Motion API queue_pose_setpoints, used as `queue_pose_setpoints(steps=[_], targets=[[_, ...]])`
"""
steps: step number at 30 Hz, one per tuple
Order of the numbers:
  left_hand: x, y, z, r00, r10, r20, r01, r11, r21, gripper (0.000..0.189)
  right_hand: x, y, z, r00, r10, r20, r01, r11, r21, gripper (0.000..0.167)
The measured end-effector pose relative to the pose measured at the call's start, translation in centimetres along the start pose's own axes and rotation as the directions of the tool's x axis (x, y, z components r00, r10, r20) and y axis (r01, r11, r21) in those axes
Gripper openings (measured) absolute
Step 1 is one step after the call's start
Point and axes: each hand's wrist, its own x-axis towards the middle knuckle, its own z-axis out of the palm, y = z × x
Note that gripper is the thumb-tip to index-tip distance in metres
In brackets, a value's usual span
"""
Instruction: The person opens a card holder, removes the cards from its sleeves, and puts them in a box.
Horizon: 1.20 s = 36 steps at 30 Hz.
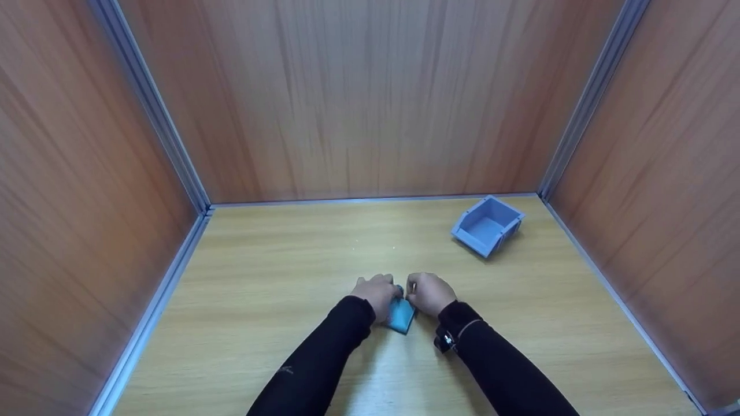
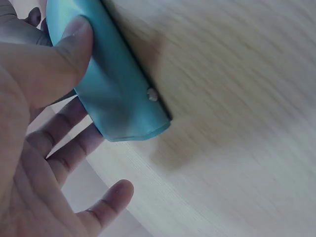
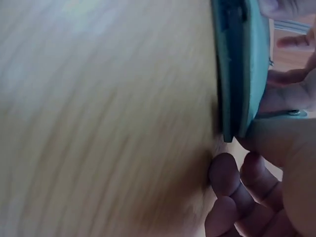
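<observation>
Left hand [image 1: 378,296] is clamped on a teal pouch [image 1: 400,316], thumb pressed to its face, little finger spread clear; the pouch is held between both hands, low over the wooden table [image 1: 277,277]; it seems also to be pinched by the right hand [image 1: 430,293], whose fingertips are partly hidden; farther off, rightward, a blue bin [image 1: 474,238] is set near the back panel [image 1: 370,104]; black sleeves [image 1: 324,358] are worn.

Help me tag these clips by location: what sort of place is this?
Probably a panelled work booth or recording cubicle: upright wood-grain panels joined by grey corner strips wall three sides of a pale wood-look surface, and a small blue bin sits on it.
</observation>
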Motion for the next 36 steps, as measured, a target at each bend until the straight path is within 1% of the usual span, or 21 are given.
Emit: queue_pose_setpoints(steps=[3, 5, 8, 11, 14, 15, 18, 21, 22, 24, 27, 29, 31, 33, 35, 36], targets=[[0.1, -0.1, 0.1, 1.0, -0.018, 0.005, 0.018, 1.0, -0.021, 0.053, 0.0, -0.1, 0.0, 0.998, 0.018, 0.053, -0.019, 1.0, 0.021, 0.013], [0.3, -0.2, 0.2, 0.999, -0.029, 0.021, 0.029, 0.999, -0.031, 0.054, 0.0, -0.1, -0.1, 0.996, 0.034, 0.086, -0.037, 0.999, 0.031, 0.01], [0.4, -0.3, 0.2, 0.998, -0.045, 0.039, 0.047, 0.998, -0.05, 0.051, 0.0, -0.1, -0.3, 0.992, 0.038, 0.119, -0.045, 0.997, 0.058, 0.012], [0.6, -0.5, 0.3, 0.996, -0.061, 0.066, 0.065, 0.996, -0.063, 0.049, 0.0, -0.1, -0.5, 0.99, 0.008, 0.141, -0.021, 0.995, 0.093, 0.014], [0.7, -0.7, 0.6, 0.994, -0.079, 0.081, 0.084, 0.995, -0.055, 0.047, 0.0, -0.1, -0.7, 0.987, -0.025, 0.159, 0.003, 0.99, 0.142, 0.017], [0.8, -0.8, 0.7, 0.993, -0.083, 0.089, 0.088, 0.995, -0.05, 0.047, 0.6, 1.0, 0.2, 0.986, -0.064, 0.153, 0.039, 0.986, 0.162, 0.019], [0.6, -0.8, 0.6, 0.991, -0.089, 0.097, 0.093, 0.995, -0.035, 0.047, 0.7, 1.2, 0.1, 0.983, -0.08, 0.168, 0.044, 0.977, 0.207, 0.022], [0.4, -0.6, 0.1, 0.991, -0.086, 0.105, 0.091, 0.995, -0.051, 0.048, 0.7, 1.3, -0.2, 0.977, -0.073, 0.2, 0.02, 0.967, 0.254, 0.026], [0.2, -0.6, -0.1, 0.991, -0.082, 0.104, 0.089, 0.994, -0.065, 0.048, 0.2, 0.2, -1.1, 0.974, -0.038, 0.222, -0.023, 0.964, 0.265, 0.025], [0.0, -0.4, -0.3, 0.992, -0.075, 0.099, 0.084, 0.992, -0.097, 0.046, 0.2, 0.2, -1.4, 0.969, -0.018, 0.247, -0.057, 0.955, 0.292, 0.026], [-0.3, -0.2, -0.5, 0.995, -0.054, 0.083, 0.066, 0.988, -0.14, 0.045, 0.2, 0.2, -1.7, 0.961, 0.02, 0.276, -0.113, 0.94, 0.323, 0.025], [-0.4, 0.0, -0.4, 0.998, -0.031, 0.059, 0.039, 0.99, -0.138, 0.046, 0.1, 0.3, -1.8, 0.956, 0.041, 0.29, -0.139, 0.935, 0.327, 0.023], [-0.6, 0.1, -0.2, 1.0, 0.001, 0.017, 0.001, 0.992, -0.124, 0.046, 0.0, 0.4, -1.8, 0.957, 0.051, 0.285, -0.143, 0.94, 0.31, 0.02], [-0.7, 0.2, 0.1, 0.999, 0.037, -0.037, -0.04, 0.995, -0.096, 0.045, 0.0, 0.6, -1.7, 0.96, 0.07, 0.272, -0.148, 0.949, 0.279, 0.02], [-0.8, 0.0, 0.4, 0.992, 0.072, -0.101, -0.079, 0.994, -0.07, 0.041, -0.1, 0.8, -1.5, 0.962, 0.097, 0.254, -0.163, 0.954, 0.253, 0.026], [-0.9, -0.1, 0.5, 0.988, 0.084, -0.13, -0.092, 0.994, -0.058, 0.038, -0.1, 0.9, -1.4, 0.962, 0.117, 0.247, -0.178, 0.954, 0.241, 0.032]])
